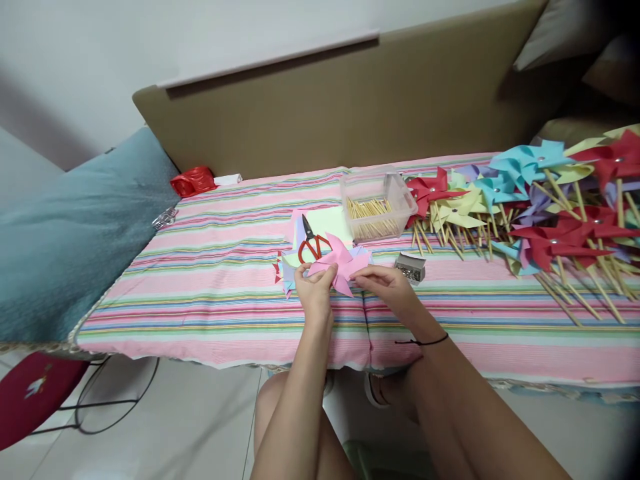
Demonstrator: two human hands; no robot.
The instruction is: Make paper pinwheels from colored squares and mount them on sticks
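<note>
A pink paper pinwheel (341, 265) with folded blades is held over the cloth, with no stick visible on it. My left hand (316, 288) is closed on its left side, thumb on top near the centre. At the right edge, the fingers of my right hand (383, 281) pinch a blade; whether they also hold something small cannot be made out. Just behind lie red-handled scissors (311, 241) on sheets of coloured paper (330, 223). Folded and cut paper pieces (290, 272) show below the pinwheel. A small open box of metal pins (411, 268) stands right of my right hand.
Behind the papers stands a clear plastic box (385, 223) of short wooden sticks (370, 210). Many finished pinwheels (555, 240) on sticks are heaped at right. A red plastic bag (194, 181) lies far left on the striped cloth (210, 280). A brown backrest (310, 113) rises behind.
</note>
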